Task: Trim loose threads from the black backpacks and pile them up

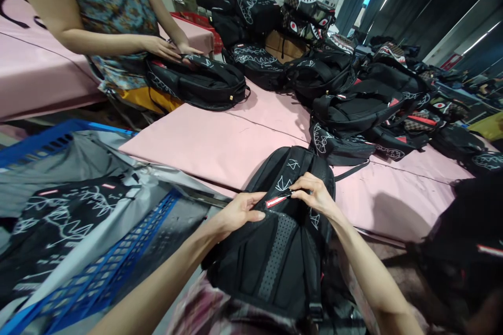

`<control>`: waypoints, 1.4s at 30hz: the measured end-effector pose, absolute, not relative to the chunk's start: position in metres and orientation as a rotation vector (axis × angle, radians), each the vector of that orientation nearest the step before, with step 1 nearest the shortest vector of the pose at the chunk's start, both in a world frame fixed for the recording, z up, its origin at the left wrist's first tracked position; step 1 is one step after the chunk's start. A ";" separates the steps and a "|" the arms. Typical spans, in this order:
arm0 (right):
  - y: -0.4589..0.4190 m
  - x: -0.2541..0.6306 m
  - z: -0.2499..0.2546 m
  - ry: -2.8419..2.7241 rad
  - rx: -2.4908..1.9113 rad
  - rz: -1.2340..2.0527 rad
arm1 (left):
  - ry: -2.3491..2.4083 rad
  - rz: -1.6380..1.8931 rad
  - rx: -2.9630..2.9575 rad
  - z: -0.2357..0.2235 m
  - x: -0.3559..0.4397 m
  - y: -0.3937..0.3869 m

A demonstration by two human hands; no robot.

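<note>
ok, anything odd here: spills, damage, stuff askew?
Nothing looks spilled or clearly damaged. The black fabric backpack with white line prints overhangs the near edge of the flat pink table, but the left hand holds it, so probably deliberate. The pile of black backpacks on the right lies at uneven angles, likely just loosely stacked.

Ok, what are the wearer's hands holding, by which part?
Left hand: black backpack, by the strap beside the red label. Right hand: pinching something too small to tell.
</note>
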State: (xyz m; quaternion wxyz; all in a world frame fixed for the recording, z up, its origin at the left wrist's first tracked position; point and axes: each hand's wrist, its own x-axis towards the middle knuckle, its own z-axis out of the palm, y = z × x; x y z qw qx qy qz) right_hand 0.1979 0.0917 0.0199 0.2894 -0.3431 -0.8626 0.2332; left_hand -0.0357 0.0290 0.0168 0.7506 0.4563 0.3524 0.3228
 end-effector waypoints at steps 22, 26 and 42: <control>0.026 0.186 0.030 -1.809 -1.334 0.551 | 0.747 0.911 1.080 0.011 -0.011 0.022; 0.010 0.187 0.024 -1.882 -1.366 0.355 | 0.774 0.916 1.147 0.010 -0.004 0.021; 0.058 0.198 0.041 -2.392 -0.989 0.367 | 0.759 0.754 1.344 0.008 -0.023 0.030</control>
